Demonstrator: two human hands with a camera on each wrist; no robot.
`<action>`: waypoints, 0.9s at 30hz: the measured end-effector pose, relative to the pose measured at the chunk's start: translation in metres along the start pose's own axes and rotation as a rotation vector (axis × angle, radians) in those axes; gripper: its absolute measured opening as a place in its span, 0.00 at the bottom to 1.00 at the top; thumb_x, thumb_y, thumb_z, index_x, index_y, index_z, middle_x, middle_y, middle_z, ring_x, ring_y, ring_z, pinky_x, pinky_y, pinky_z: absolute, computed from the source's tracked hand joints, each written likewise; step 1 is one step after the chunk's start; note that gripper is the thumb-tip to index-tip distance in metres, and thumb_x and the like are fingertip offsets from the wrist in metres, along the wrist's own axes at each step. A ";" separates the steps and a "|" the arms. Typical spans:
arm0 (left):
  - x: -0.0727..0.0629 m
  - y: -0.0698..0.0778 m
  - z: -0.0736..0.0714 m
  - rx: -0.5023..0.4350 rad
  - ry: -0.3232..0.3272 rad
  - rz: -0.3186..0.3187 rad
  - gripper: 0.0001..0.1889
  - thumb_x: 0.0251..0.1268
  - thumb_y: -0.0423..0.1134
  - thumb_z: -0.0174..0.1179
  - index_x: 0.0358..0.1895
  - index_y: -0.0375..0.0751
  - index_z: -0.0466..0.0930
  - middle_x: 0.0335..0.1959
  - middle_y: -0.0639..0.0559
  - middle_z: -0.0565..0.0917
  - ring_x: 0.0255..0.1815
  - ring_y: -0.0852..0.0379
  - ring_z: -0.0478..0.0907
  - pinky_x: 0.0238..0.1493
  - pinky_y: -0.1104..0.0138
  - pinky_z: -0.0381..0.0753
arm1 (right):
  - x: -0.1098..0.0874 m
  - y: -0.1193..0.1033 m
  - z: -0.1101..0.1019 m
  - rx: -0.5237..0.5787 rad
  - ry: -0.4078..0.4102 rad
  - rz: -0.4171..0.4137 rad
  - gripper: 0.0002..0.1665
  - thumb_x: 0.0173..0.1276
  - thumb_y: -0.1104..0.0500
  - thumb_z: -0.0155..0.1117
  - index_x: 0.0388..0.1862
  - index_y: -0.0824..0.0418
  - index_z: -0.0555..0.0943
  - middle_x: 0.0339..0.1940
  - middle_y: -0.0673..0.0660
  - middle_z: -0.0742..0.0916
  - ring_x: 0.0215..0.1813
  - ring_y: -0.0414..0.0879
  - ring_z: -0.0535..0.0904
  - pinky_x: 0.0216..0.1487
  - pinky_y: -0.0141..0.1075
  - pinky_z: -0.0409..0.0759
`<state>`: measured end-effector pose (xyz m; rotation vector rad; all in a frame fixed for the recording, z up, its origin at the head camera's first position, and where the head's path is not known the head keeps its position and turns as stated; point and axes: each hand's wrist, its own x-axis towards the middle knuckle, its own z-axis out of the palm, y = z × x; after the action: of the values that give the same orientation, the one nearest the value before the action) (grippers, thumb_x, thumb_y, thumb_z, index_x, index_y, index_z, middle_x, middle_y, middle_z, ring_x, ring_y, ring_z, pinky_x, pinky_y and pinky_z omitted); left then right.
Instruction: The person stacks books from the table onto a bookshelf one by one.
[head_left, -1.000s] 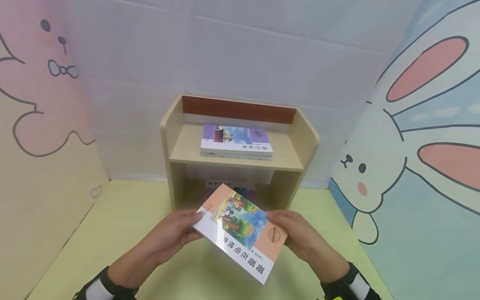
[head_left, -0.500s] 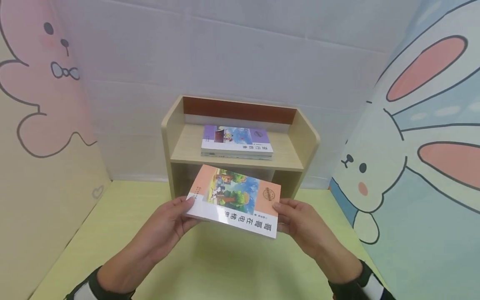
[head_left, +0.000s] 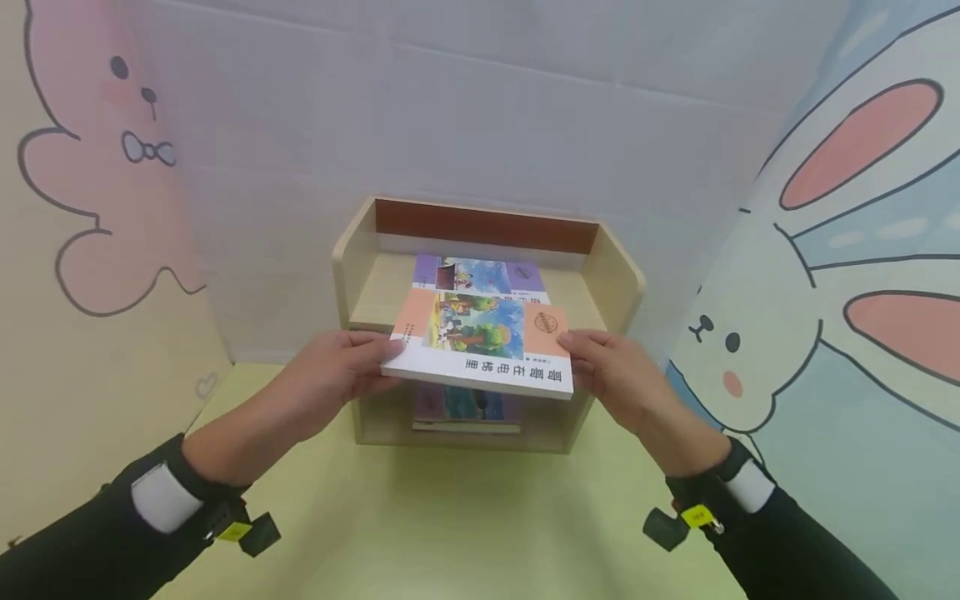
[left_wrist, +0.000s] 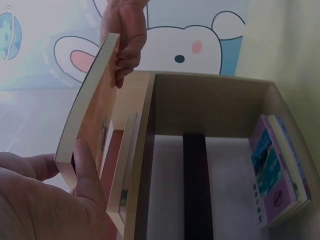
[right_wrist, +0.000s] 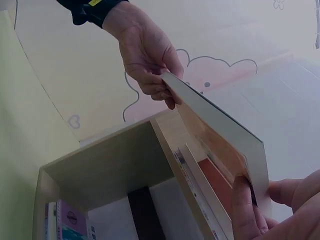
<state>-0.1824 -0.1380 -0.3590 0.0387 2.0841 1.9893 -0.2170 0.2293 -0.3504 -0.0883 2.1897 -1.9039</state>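
Note:
A book with an orange and white cover [head_left: 480, 333] is held level by both hands in front of the upper shelf. My left hand [head_left: 337, 367] pinches its left edge, thumb on top and fingers beneath. At the opposite edge my right hand [head_left: 615, 379] pinches it the same way. Behind it, partly covered in the head view, purple books [head_left: 480, 273] lie stacked on the upper shelf. Both wrist views show a gap between the held book [left_wrist: 87, 100] and the stacked books [right_wrist: 195, 185].
The small wooden bookshelf [head_left: 618, 283] stands on a pale yellow-green table [head_left: 465, 517]. More books [head_left: 468, 408] lie on its lower shelf. A white wall sheet [head_left: 480, 108] hangs behind, with cartoon-printed panels [head_left: 885, 350] on either side.
Both hands have carried the orange book up and forward from before the lower shelf to the upper one. Its slant has straightened, and it now overlaps the purple stack in the head view.

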 end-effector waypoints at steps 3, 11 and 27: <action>0.014 0.013 -0.004 0.065 0.012 -0.018 0.27 0.85 0.45 0.64 0.73 0.27 0.78 0.71 0.35 0.81 0.58 0.51 0.85 0.61 0.68 0.86 | 0.016 -0.012 -0.005 -0.047 -0.027 -0.018 0.35 0.86 0.45 0.66 0.75 0.71 0.79 0.56 0.54 0.93 0.57 0.47 0.87 0.60 0.31 0.83; 0.042 0.037 -0.006 0.250 0.058 -0.018 0.27 0.87 0.48 0.61 0.76 0.32 0.79 0.73 0.38 0.79 0.68 0.42 0.78 0.76 0.51 0.75 | 0.057 -0.040 -0.011 -0.135 -0.053 0.010 0.33 0.88 0.46 0.61 0.79 0.68 0.76 0.64 0.60 0.89 0.60 0.51 0.86 0.63 0.32 0.83; 0.084 0.060 -0.005 0.407 0.173 0.048 0.22 0.91 0.48 0.54 0.37 0.32 0.78 0.23 0.51 0.63 0.37 0.48 0.67 0.52 0.55 0.69 | 0.105 -0.070 -0.003 -0.231 0.118 0.110 0.30 0.87 0.51 0.62 0.79 0.68 0.77 0.68 0.61 0.84 0.60 0.49 0.80 0.60 0.33 0.79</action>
<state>-0.2739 -0.1230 -0.3134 -0.0075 2.5907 1.6096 -0.3269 0.2005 -0.2955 0.1052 2.4311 -1.6312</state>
